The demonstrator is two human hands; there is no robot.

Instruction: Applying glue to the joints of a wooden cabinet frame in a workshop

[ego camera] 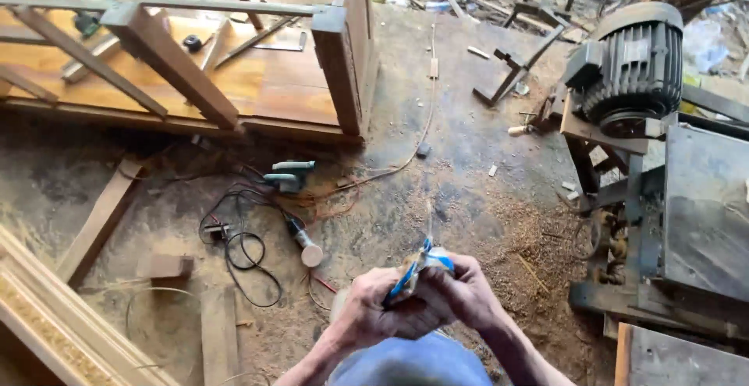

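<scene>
1. Sawdust covers the concrete workshop floor (468, 160), with wood offcuts scattered at the far edge.
2. Both hands meet low in the view: the left hand (373, 312) and right hand (462, 292) are each closed around one small blue-and-white crumpled packet (417, 270), held between them above the floor.
3. One green power sander (289, 175) and one corded tool with a round pale disc (306, 247) lie among black cables.
4. One grey ribbed electric motor (632, 62) sits on a metal machine frame at right.
5. One wooden table frame (234, 81) stands at upper left.
</scene>
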